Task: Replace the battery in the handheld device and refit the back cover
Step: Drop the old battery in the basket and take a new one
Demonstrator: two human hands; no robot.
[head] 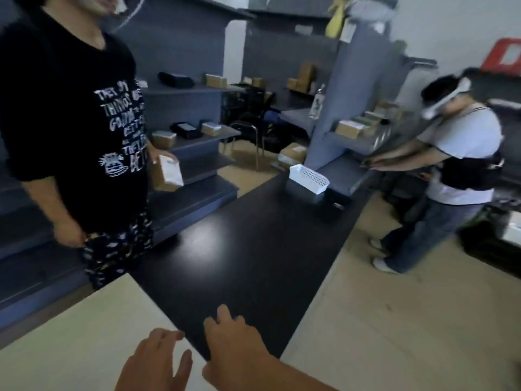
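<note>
1. Bench [248, 249]: one, dark and glossy, running away from the wearer toward the far shelving.
2. Hands of the wearer: two, both showing at the lower edge of the view.
3. Left hand [158, 359]: hovering over the pale floor just beside the bench's near corner, fingers spread and nearly straight, holding nothing.
4. Right hand [234, 342]: lying over the bench's near corner, fingers loosely bent, fingertips appearing to be touching the dark surface, gripping nothing.
5. Handheld device, battery and back cover: not showing anywhere in this view; their place cannot be told.
6. White basket [308, 176]: one, perforated, sitting at the far end of the bench on top of a grey box [303, 190].
7. Small dark box [337, 200]: one, standing just beside the grey box at the bench's far right edge.
8. Other persons: two.
9. Person in a black printed shirt [70, 122]: standing at the bench's left side, holding one small cardboard box [167, 173] in one hand.
10. Person in a white shirt [462, 153]: standing at the right, wearing a headset, reaching both arms toward a grey shelf.
11. Grey shelving [197, 145]: several tiers behind the bench, carrying many small cardboard boxes and a few dark items; motion blur is preventing an exact count.
</note>
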